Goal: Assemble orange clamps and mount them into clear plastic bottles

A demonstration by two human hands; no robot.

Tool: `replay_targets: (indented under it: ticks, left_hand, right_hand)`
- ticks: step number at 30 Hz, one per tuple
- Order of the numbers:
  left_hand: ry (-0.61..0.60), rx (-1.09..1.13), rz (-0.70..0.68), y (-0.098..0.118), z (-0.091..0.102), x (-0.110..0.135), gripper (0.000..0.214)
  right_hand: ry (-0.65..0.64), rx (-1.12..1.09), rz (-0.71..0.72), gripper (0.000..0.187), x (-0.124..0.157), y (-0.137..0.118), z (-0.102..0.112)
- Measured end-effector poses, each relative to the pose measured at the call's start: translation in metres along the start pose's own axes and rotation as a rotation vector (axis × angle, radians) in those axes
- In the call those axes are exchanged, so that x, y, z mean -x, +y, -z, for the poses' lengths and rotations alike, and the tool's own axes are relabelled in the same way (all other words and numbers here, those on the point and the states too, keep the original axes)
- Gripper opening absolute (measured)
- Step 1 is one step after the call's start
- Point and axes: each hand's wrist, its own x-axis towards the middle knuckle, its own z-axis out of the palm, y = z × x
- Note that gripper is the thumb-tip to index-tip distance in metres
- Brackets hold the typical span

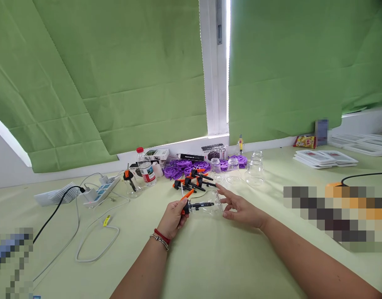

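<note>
A clear glass bottle (217, 202) lies sideways in front of me, its wide base to the right. Its black-and-orange top (186, 206) has an orange lever, and a black stem reaches inside the glass. My left hand (173, 216) is closed around this top. At the base end, my right hand (240, 207) has its thumb and fingers curved about the glass rim. Just behind the bottle, several similar black-and-orange tops (191, 182) lie in a loose pile. Clear glass bottles (255, 170) without tops stand behind to the right.
Purple round parts (178, 169) and boxes (214, 152) line the wall. At left are a water bottle (146, 168), a glass bottle with its top (133, 187), a power strip (105, 191) and cables (99, 259). White flat packs (324, 158) lie at right.
</note>
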Motion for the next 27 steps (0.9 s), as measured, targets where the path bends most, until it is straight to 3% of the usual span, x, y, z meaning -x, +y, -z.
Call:
replay_targets:
  ticks: [9, 27]
  left_hand:
    - [-0.02, 0.004, -0.004, -0.002, 0.001, 0.001, 0.04]
    - [-0.034, -0.015, -0.003, -0.003, 0.002, -0.001, 0.042]
  right_hand:
    - [0.032, 0.009, 0.016, 0.071, -0.001, 0.001, -0.005]
    - [0.01, -0.138, 0.02, 0.068, -0.004, 0.012, -0.004]
